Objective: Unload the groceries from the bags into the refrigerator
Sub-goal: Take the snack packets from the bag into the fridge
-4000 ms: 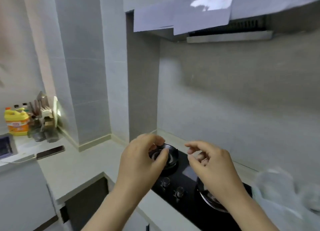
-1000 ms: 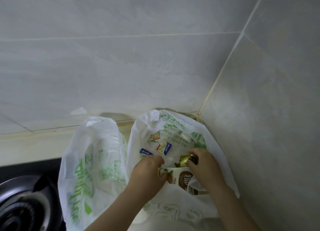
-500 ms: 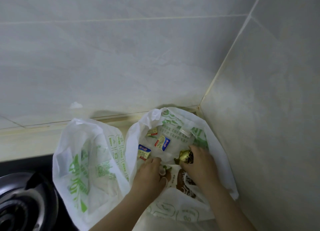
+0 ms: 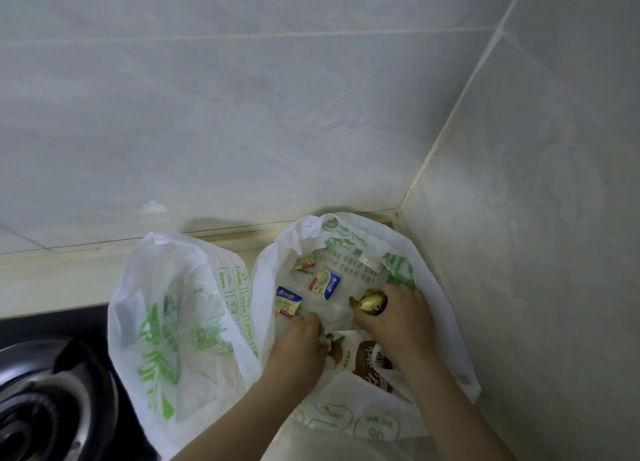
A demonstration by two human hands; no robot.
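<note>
**A:** What does the head camera show?

**B:** Two white plastic grocery bags with green print stand on a pale desk (image 4: 52, 280) in a tiled corner. The right bag (image 4: 433, 287) is open, and both of the person's hands are inside it. The left bag (image 4: 166, 308) stands just beside it, untouched. A black stove burner (image 4: 45, 401) sits at the lower left.

**A:** What are the hands doing?

**B:** The right hand (image 4: 398, 318) is clamped on a small gold foil-wrapped item (image 4: 370, 303). The left hand (image 4: 298, 346) is curled with its fingertips against a brown and white carton (image 4: 367, 356) lying between the two hands; whether it actually grips the carton cannot be told.

**A:** Anything else in the bag?

**B:** Three small butter packets (image 4: 323, 282) lie loose just beyond the hands, with a clear plastic cup (image 4: 370, 261) at the back.

**A:** Which step is this?

**B:** It looks like the very start: picking items out of the first bag. The refrigerator is not in view. The next move likely calls for lifting the gathered items clear of the floppy bag rim, then carrying them away to the refrigerator.
</note>
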